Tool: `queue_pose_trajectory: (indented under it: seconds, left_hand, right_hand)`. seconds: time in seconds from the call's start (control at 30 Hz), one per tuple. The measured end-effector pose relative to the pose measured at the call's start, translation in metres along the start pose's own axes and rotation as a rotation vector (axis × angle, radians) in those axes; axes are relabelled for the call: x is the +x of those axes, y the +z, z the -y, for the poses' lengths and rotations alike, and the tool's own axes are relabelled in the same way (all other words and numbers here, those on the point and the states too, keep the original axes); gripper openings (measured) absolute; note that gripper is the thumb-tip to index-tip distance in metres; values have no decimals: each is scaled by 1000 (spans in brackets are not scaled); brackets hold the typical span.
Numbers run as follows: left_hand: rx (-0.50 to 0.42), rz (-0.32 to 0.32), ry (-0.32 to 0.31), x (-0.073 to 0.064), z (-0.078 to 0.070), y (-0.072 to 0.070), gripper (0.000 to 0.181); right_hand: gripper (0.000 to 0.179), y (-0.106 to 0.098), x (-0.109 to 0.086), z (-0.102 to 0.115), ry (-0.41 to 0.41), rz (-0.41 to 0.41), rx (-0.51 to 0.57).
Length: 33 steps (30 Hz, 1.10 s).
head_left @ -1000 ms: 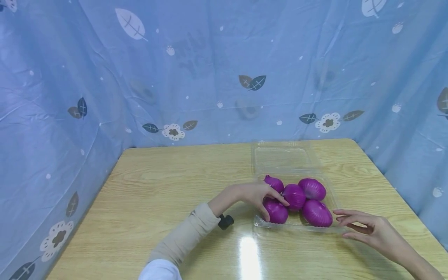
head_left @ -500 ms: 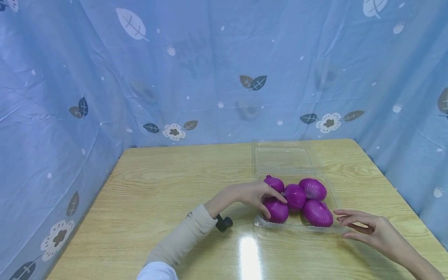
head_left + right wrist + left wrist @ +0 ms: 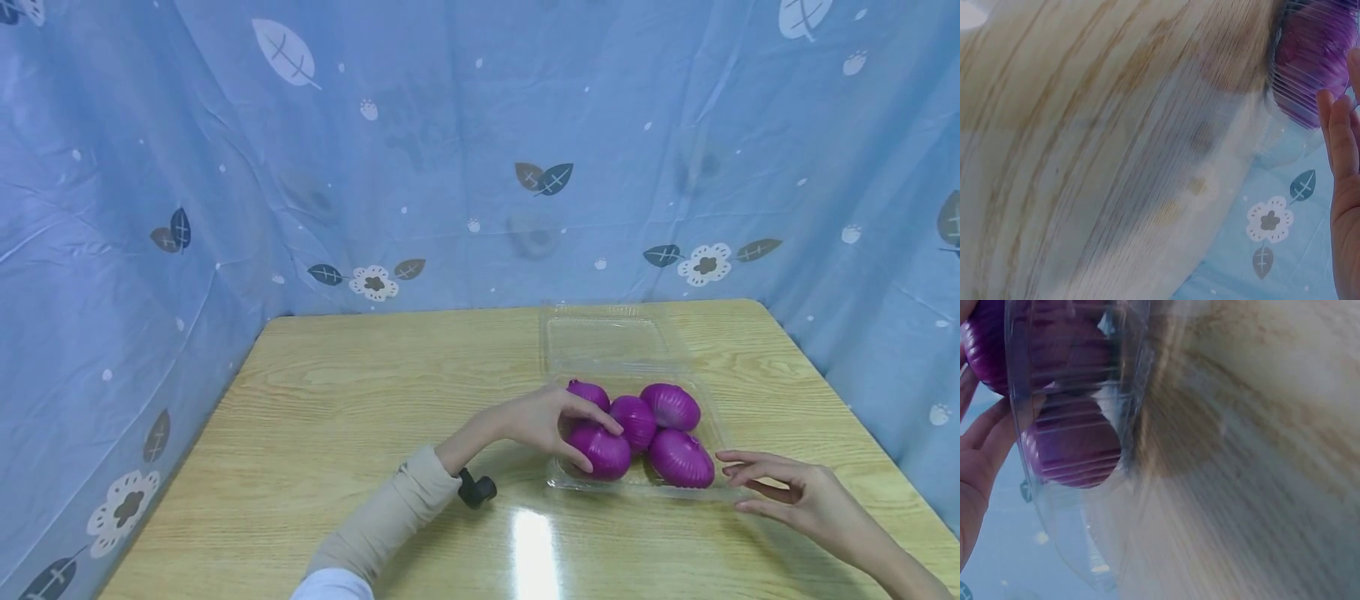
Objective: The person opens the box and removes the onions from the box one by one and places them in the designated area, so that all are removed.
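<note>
Gripping front-left purple onion (image 3: 609, 455) with left hand (image 3: 536, 421), thumb and fingers curved about as wide as its body. Sitting in clear tray (image 3: 645, 490) beside four other onions (image 3: 681, 458), with lid (image 3: 606, 342) laid open behind. Holding right hand (image 3: 795, 492) loosely parted at tray's front-right corner; can't tell if touching.
</note>
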<state>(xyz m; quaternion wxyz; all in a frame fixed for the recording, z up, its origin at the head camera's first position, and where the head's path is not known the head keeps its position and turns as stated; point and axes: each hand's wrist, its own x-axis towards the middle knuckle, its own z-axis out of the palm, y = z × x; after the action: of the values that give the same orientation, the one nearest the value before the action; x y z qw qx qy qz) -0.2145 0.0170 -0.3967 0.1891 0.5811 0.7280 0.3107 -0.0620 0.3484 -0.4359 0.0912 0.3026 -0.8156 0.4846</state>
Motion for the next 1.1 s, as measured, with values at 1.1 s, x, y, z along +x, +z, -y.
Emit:
queue_pose_trajectory:
  seconds: [1.1]
  left_hand:
    - [-123, -181, -3, -21, -5, -7, 69]
  right_hand:
    - [44, 0, -1, -1, -20, -4, -91]
